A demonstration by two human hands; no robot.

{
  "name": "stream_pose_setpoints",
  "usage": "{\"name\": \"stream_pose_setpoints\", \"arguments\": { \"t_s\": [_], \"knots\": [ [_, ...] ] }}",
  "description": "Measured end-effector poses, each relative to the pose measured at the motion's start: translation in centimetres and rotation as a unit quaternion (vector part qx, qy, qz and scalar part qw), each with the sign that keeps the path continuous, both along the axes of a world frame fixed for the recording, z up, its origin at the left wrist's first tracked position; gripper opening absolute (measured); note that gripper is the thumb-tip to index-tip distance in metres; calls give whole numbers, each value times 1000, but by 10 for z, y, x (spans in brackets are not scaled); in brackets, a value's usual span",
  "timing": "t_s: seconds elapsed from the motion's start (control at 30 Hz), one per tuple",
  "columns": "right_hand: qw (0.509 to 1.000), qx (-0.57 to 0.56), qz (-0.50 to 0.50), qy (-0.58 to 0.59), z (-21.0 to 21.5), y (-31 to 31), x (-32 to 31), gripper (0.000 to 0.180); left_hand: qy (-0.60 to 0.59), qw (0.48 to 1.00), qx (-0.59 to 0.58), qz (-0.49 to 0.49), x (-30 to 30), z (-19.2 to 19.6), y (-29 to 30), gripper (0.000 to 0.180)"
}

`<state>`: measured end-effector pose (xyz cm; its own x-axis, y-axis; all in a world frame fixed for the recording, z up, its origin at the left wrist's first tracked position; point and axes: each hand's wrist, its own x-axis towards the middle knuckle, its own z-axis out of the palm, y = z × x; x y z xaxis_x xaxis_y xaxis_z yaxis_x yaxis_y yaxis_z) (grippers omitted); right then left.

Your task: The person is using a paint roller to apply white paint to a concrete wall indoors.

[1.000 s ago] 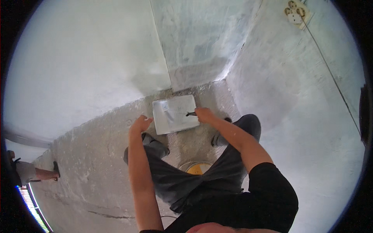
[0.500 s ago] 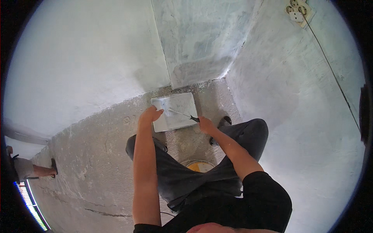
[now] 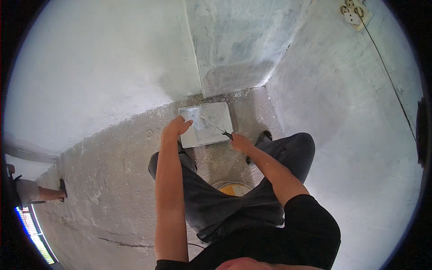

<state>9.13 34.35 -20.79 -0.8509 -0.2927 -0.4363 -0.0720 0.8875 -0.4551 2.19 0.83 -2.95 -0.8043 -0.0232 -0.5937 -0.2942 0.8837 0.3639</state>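
On the floor ahead lies a white, ribbed paint tray [image 3: 218, 112], close to the wall. My left hand [image 3: 177, 127] grips its left edge, with the thumb over the rim. In my right hand [image 3: 241, 143] is the black handle of what looks like a paint roller [image 3: 227, 134]. Its thin metal rod reaches left over the tray; the white end blends into the tray and is hard to make out. Between my legs stands a bucket [image 3: 236, 189] with yellow-orange showing, partly covered by my thighs.
Pale, patchy walls [image 3: 108, 54] meet in a corner beyond the tray. A socket block [image 3: 353, 14] with a plug and hanging cord [image 3: 389, 74] is on the right wall. At far left, another person's leg [image 3: 50, 194] shows. Cracks run across the rough concrete floor [image 3: 103, 180].
The view has shifted slightly, so the tray and hands appear a little higher and further right. The rod tilts somewhat more steeply; both grips look the same.
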Motion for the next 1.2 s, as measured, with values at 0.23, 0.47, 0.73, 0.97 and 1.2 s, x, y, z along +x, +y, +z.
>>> {"name": "stream_pose_setpoints", "arguments": {
  "t_s": [0.23,0.47,0.73,0.97,1.2],
  "knots": [
    [996,82,12,-19,-11,1,-5,38,1,1000,5,12,1,4,-3,74],
    [979,1,-201,23,-71,-40,70,40,20,999,31,6,-4,1,8,77],
    [962,-109,-246,40,-32,-48,26,33,-5,1000,-9,-11,-12,6,14,79],
    [960,-78,-231,139,-39,-38,46,35,-10,1000,-2,-14,-6,6,15,78],
    [957,-61,-190,209,-53,-37,45,32,6,1000,-5,7,4,5,8,79]
  ]
}}
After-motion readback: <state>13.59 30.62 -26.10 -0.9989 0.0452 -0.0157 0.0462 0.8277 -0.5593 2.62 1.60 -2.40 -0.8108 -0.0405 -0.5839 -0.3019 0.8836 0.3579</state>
